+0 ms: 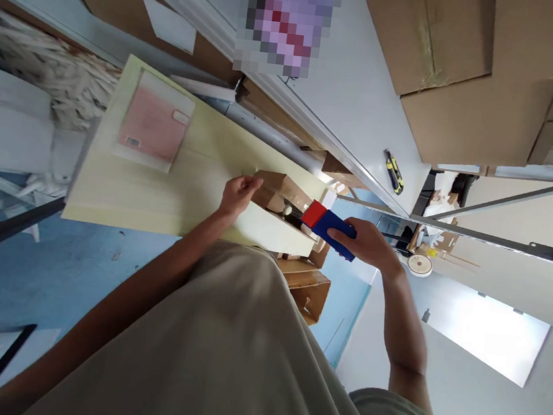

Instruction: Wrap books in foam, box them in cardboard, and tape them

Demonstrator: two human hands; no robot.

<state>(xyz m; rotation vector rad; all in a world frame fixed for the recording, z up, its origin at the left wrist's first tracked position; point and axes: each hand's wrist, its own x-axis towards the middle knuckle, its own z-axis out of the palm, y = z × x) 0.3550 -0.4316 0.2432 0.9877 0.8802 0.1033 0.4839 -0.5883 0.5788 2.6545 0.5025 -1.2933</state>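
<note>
**Taping a small carton at the bench edge**

The left hand point(239, 193) rests its fingertips on the near corner of a small brown cardboard box point(282, 193), pressing rather than clasping; nothing is enclosed in it. The box sits at the right end of a pale yellow-green table point(157, 200), close to the edge. Just right of it, the right hand point(369, 245) is clenched around a blue tape dispenser point(336, 233) whose red front end meets the side of the box. Judged from this, the step is laying tape on the carton. It would go best with the left hand bearing down firmly so the box does not slide off the nearby edge, and with the dispenser kept flat to the cardboard and drawn in one steady line.

Further left on the table lies a pink flat packet point(152, 123) on a white sheet, well apart from the box. Behind runs a white shelf point(363, 97) with a yellow-and-black utility knife point(393, 171) on it, and large cardboard cartons point(472, 63) stand at the right. More open cartons point(305, 284) sit on the blue floor under the table.
</note>
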